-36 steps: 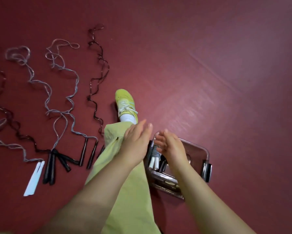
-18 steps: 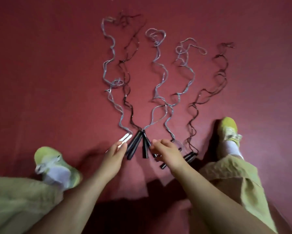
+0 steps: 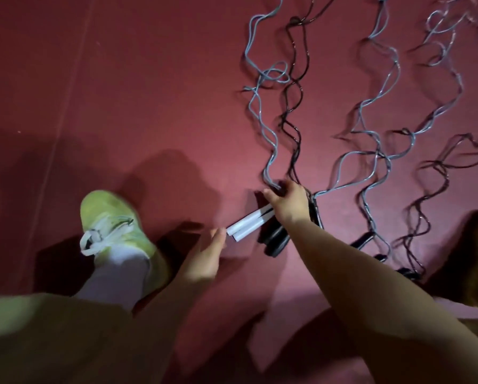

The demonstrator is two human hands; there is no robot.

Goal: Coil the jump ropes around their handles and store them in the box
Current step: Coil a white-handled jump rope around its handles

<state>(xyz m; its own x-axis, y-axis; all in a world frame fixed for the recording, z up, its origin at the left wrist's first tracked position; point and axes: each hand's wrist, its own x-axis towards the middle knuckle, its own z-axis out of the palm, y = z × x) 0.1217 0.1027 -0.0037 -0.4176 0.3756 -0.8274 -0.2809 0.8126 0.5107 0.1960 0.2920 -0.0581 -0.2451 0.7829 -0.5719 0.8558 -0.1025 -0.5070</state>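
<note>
**Right hand takes the white handles**

The right hand (image 3: 287, 205) curls its grip round the far end of the white handles (image 3: 250, 222), where the grey rope (image 3: 261, 117) joins them. The left hand (image 3: 206, 257) lies with fingers relaxed, fingertips just beside the handles' near end. Black handles (image 3: 276, 241) lie touching the white pair on the red floor (image 3: 149, 92). A green shoe (image 3: 113, 223) stands to the left.

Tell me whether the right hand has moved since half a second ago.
Yes. The right hand has crossed leftward over the black handles to the white handles, where its grip now closes on their rope end; earlier it was right of the black ones.
</note>
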